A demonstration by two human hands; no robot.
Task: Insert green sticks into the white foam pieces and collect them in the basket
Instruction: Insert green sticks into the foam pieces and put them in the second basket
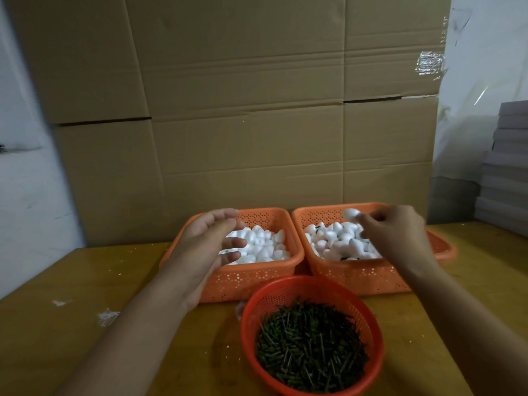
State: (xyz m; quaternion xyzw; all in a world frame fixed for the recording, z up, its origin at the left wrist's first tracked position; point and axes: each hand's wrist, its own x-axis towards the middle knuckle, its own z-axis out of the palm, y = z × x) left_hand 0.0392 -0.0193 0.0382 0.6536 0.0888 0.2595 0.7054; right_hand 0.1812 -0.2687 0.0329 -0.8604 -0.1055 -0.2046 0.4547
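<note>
A smooth, egg-shaped white foam piece [351, 215] is pinched by the right hand [395, 232]; the left hand [213, 244] is held relaxed, grasping nothing.

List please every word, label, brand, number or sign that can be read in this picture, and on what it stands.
There are none. The cardboard boxes, the two rectangular orange baskets, the round red basket and the wooden table show no readable print.
</note>
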